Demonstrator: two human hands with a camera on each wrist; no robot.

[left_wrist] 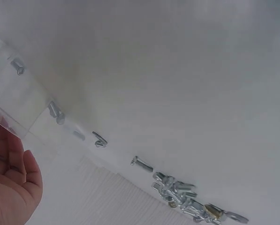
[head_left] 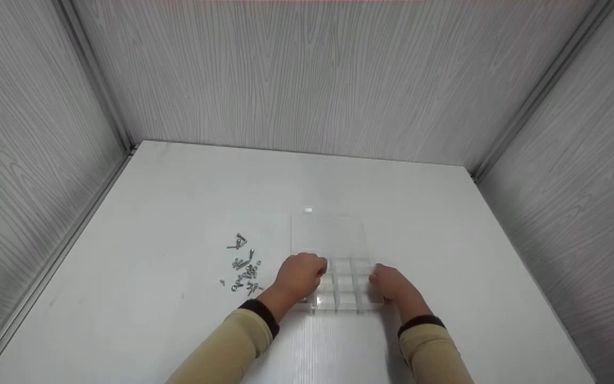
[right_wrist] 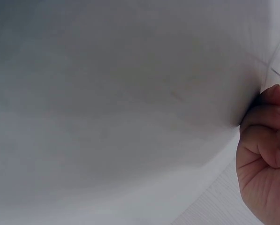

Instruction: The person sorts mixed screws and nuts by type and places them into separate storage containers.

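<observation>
A: Item one, far left of the white table [head_left: 179,192]: a loose scatter of screws [head_left: 243,264], mixed lengths, lying heaped just beside the box and well clear of the grey panel walls [head_left: 307,80]. The left wrist view is showing the same heap [left_wrist: 182,190], silver throughout with one brass-coloured piece in it.

B: Lying where the nearer hand could reach them, I would judge. Next entry?

A: Item two: the left hand [head_left: 300,276], fingers curling round the left edge of the clear compartment box [head_left: 341,282]. The wrist view is showing its fingertips [left_wrist: 11,159] bearing against the transparent wall, gripping rather than spreading flat.

B: And the box itself?

A: Item three: it is sitting on the table near the front edge, between the two hands, divided into small square cells. Its clear lid [head_left: 328,234] is lying open and flat behind it. I cannot tell whether any cell is holding anything.

B: Held from both sides, then, probably to steady it.

A: Item four, rightmost: the right hand [head_left: 389,282], fingers curled [right_wrist: 261,140] and pressing on the box's right edge. Beige sleeves with dark cuffs [head_left: 256,312] are covering both forearms.
</observation>
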